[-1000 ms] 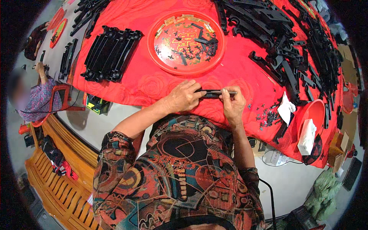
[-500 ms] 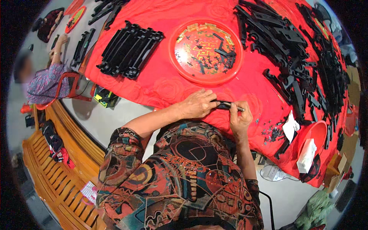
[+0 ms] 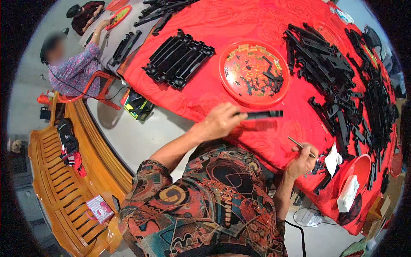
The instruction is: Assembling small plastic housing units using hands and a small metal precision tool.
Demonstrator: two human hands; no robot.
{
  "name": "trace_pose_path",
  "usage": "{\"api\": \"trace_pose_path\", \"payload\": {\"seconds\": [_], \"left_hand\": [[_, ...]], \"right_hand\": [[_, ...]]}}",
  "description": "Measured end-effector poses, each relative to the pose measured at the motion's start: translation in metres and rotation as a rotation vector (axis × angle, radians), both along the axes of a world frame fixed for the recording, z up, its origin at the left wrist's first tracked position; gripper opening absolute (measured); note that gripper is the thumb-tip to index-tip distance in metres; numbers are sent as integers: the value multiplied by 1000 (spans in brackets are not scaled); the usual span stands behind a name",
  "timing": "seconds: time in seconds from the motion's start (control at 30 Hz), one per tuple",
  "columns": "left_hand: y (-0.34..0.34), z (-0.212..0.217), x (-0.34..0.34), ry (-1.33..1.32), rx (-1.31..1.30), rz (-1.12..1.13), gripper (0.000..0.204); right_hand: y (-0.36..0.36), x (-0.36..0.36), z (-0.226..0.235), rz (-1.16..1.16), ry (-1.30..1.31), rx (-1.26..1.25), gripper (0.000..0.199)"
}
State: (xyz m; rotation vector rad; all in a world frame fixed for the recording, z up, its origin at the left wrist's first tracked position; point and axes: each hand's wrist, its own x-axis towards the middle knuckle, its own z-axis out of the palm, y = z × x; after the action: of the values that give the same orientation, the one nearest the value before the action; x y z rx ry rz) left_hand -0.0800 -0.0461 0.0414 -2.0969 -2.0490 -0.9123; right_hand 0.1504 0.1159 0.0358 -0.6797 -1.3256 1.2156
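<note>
Red-covered worktop (image 3: 244, 19) is filling much of the view, roses patterning its cloth, while a co-worker (image 3: 79, 70) in a speckled shirt is sitting at a grey table (image 3: 112, 44) to the far left. Writing is showing on the round red tray (image 3: 221, 77): yellow characters are marking its pale base, with small black pieces (image 3: 248, 87) partly covering them. Tan pieces (image 3: 246, 48) are lining the tray's far side. Any lettering on the yellow-green box (image 3: 137, 107) on the floor is staying too small to tell. A cartoon figure is decorating the striped pouch (image 3: 100, 208) lying on the slatted wooden seat (image 3: 68, 180).

Left hand (image 3: 224, 121), slightly blurred, is keeping its grip closed on one end of a long black part (image 3: 265, 114); the part is pointing rightward, just on the near side of the tray. Right hand (image 3: 303, 160) is holding a thin rod (image 3: 294, 141), its grip closed around it and the free end slanting up and left, apart from the black part.

Matching black frames (image 3: 180, 58) are lying side by side left of the tray, and a heap of black parts (image 3: 336, 81) is spreading to its right. A white tissue (image 3: 333, 160) is resting beside a red basin (image 3: 361, 166), and a white packet (image 3: 348, 193) is leaning there.
</note>
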Motion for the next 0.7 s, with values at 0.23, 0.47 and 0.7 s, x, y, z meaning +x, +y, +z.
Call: {"api": "trace_pose_path", "payload": {"seconds": [0.23,0.47,0.7], "left_hand": [[-47,33,-113,368,150,641,27],[-61,-8,-134,374,59,807,27],[-53,-11,-148,431,18,913,23]], "right_hand": [[-11,-4,-33,107,-13,-349,12],[-22,-7,-39,196,-167,-413,15],[-21,-4,-38,161,-179,-438,15]]}}
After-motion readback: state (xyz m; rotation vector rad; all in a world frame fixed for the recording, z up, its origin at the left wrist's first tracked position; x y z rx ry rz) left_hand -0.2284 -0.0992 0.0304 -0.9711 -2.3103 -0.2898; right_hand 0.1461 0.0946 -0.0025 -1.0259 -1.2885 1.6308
